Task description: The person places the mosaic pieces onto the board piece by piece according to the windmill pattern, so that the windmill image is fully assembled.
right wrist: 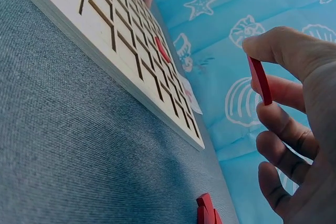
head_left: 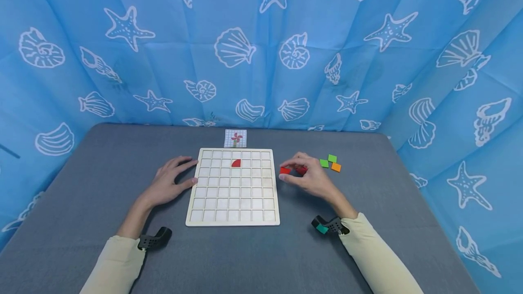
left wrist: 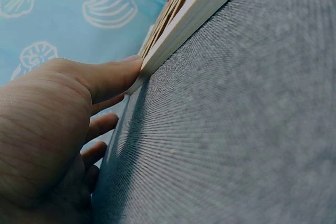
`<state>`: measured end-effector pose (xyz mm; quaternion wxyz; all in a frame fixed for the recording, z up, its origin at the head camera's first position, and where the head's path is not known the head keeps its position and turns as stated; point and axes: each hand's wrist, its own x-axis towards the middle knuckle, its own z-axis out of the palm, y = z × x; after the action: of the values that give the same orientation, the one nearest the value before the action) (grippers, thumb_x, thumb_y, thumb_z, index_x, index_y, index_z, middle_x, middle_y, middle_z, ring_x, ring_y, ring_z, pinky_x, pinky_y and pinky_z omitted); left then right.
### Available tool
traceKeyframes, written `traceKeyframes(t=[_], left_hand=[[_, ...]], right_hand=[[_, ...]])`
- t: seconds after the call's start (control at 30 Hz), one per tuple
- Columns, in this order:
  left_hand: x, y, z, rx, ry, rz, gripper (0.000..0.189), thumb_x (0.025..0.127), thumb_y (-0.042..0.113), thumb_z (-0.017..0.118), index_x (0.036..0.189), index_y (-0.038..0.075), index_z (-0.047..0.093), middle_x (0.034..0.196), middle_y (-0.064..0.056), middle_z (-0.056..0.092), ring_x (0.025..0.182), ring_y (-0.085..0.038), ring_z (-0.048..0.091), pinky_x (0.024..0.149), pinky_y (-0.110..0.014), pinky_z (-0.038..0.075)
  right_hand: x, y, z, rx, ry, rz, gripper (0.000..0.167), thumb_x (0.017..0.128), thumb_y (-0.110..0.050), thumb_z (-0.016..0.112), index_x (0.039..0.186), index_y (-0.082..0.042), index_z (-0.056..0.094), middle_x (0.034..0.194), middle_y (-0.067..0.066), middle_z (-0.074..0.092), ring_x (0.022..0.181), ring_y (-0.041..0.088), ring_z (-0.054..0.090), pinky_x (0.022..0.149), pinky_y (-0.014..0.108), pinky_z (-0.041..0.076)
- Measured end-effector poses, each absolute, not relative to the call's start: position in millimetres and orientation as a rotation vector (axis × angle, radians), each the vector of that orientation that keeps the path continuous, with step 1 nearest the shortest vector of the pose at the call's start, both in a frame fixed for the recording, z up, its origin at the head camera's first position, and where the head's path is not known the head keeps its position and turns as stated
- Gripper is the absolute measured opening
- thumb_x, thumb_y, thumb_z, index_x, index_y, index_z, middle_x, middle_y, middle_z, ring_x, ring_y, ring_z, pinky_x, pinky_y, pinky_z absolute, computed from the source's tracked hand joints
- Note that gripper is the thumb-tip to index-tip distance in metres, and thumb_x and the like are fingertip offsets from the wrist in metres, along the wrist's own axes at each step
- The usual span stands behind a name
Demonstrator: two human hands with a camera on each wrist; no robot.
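A white wooden grid board (head_left: 233, 189) lies on the grey table, with one red quarter-round piece (head_left: 236, 163) set in a cell of its second row. My left hand (head_left: 173, 180) rests at the board's left edge, thumb and fingertips touching the rim, fingers fairly straight. Just off the board's right edge, my right hand (head_left: 308, 176) pinches another red piece (right wrist: 260, 80) between thumb and fingers, raised above the table. Below that hand, more red pieces (right wrist: 206, 211) lie on the table, partly hidden by it in the head view.
Beyond the board's top edge lies a small pattern card (head_left: 235, 138) with a red and green figure on a grid. Right of my right hand are two green pieces (head_left: 332, 158) and an orange piece (head_left: 336, 167). A blue curtain (head_left: 261, 58) with shells hangs behind the table.
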<state>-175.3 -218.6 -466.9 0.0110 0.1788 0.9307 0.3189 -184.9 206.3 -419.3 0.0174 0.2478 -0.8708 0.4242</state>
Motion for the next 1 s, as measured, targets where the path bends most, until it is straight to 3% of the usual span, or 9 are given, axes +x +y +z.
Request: traceKeyframes(t=[0.4,0.7,1.0], left_hand=[[-173.3,-217.4,-462.1,0.555,2.897,1.01,0.06,0.1,0.036,0.066,0.15,0.008,0.05,0.156,-0.021,0.037,0.148,-0.047,0.019,0.108,-0.073,0.014],[-175.3,-217.2,-467.1,0.547,2.905,1.004,0.062,0.099,0.038,0.067,0.15,0.007,0.05,0.156,-0.022,0.037,0.148,-0.048,0.019,0.108,-0.073,0.012],[-174.2,-217.1,-465.8,0.559,2.91,1.013,0.061,0.099,0.036,0.067,0.15,0.007,0.051,0.155,-0.022,0.038,0.147,-0.048,0.02,0.107,-0.073,0.013]], right_hand=[[-186.5,205.8,-420.7,0.795,-2.662,1.3,0.027,0.086,-0.019,0.084,0.106,-0.003,0.077,0.087,0.0,0.061,0.077,0.033,0.055,0.066,0.036,0.042],[-187.3,205.9,-420.5,0.837,-2.65,1.27,0.031,0.088,-0.018,0.082,0.115,-0.005,0.077,0.084,-0.002,0.058,0.076,0.034,0.052,0.065,0.034,0.038],[-186.8,204.2,-418.6,0.853,-2.642,1.294,0.026,0.085,-0.019,0.085,0.106,-0.006,0.08,0.083,-0.003,0.059,0.075,0.029,0.052,0.064,0.033,0.038]])
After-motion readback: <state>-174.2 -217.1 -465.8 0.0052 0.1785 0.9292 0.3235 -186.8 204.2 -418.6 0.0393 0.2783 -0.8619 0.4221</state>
